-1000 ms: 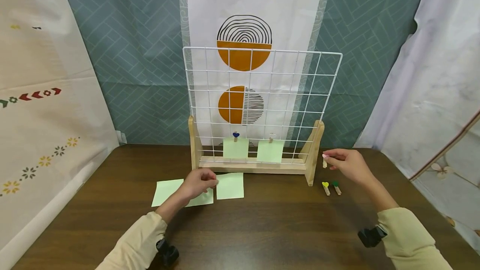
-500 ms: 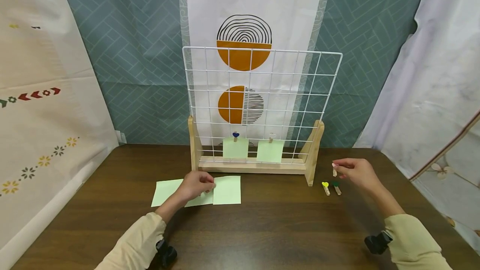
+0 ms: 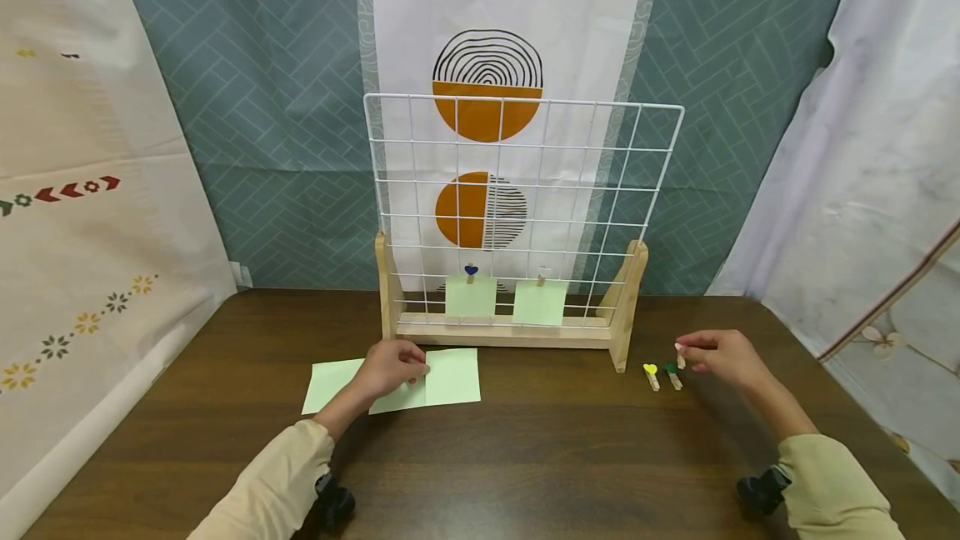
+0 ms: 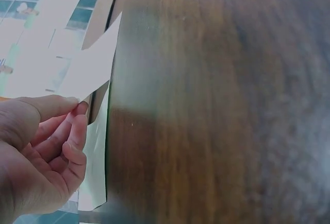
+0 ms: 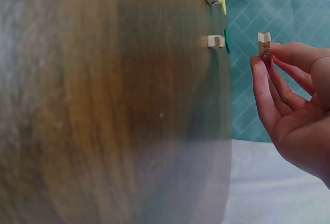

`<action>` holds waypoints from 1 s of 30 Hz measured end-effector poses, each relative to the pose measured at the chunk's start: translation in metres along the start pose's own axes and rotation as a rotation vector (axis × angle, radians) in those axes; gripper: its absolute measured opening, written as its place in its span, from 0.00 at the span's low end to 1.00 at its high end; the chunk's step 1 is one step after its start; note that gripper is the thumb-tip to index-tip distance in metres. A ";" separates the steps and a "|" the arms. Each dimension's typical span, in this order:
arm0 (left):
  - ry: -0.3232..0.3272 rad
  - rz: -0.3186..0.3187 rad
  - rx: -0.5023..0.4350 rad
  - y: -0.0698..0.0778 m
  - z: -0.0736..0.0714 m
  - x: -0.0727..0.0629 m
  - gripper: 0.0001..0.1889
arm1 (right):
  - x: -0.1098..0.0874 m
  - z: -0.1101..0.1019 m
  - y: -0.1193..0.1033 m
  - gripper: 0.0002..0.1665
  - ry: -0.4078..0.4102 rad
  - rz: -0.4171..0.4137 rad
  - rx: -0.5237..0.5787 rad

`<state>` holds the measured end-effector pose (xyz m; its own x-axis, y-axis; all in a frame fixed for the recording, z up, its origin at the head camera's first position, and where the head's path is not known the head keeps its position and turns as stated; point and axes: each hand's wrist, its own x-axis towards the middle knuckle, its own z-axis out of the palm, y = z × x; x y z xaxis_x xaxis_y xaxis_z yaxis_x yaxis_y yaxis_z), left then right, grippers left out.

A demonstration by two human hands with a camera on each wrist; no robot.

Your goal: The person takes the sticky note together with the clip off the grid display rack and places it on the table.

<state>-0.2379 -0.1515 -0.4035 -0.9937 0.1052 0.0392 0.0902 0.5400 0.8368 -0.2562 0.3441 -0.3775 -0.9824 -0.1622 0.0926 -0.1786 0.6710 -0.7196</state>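
Between thumb and fingers, my left hand (image 3: 390, 371) pinches a pale green paper note (image 3: 453, 376) by its left edge. The left wrist view shows that note (image 4: 93, 67) raised at a slant over the table. Two more green notes (image 3: 327, 386) lie under and left of this hand. My right hand (image 3: 723, 357) pinches a small wooden clothespin (image 5: 264, 46) with a pale pink top. Just left of it lie a clothespin with a green heart (image 3: 673, 377) and one with a yellow heart (image 3: 652, 377).
A white wire grid (image 3: 525, 146) stands in a wooden base (image 3: 502, 336) behind the hands. Two green notes (image 3: 540, 304) hang low on it, one by a blue-heart clothespin (image 3: 471, 272), one by a white clothespin (image 3: 543, 276). Patterned cloth (image 3: 300, 148) backs the table.
My right hand, with the clothespin, has come away from the grid's right foot, moving right and toward me beside the green-heart clothespin. The note in my left hand has shifted slightly left.
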 end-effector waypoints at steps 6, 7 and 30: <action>-0.002 -0.006 0.008 0.002 0.001 0.002 0.04 | -0.001 -0.003 0.011 0.20 -0.040 0.010 -0.005; 0.000 -0.008 0.007 0.002 0.002 0.002 0.04 | -0.001 -0.003 0.012 0.19 -0.050 0.009 -0.005; -0.011 0.000 0.037 0.000 0.003 0.003 0.06 | 0.002 0.000 0.027 0.11 -0.124 -0.018 -0.061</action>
<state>-0.2406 -0.1485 -0.4053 -0.9928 0.1148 0.0330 0.0931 0.5701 0.8163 -0.2631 0.3622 -0.3968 -0.9653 -0.2607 0.0166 -0.2031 0.7090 -0.6754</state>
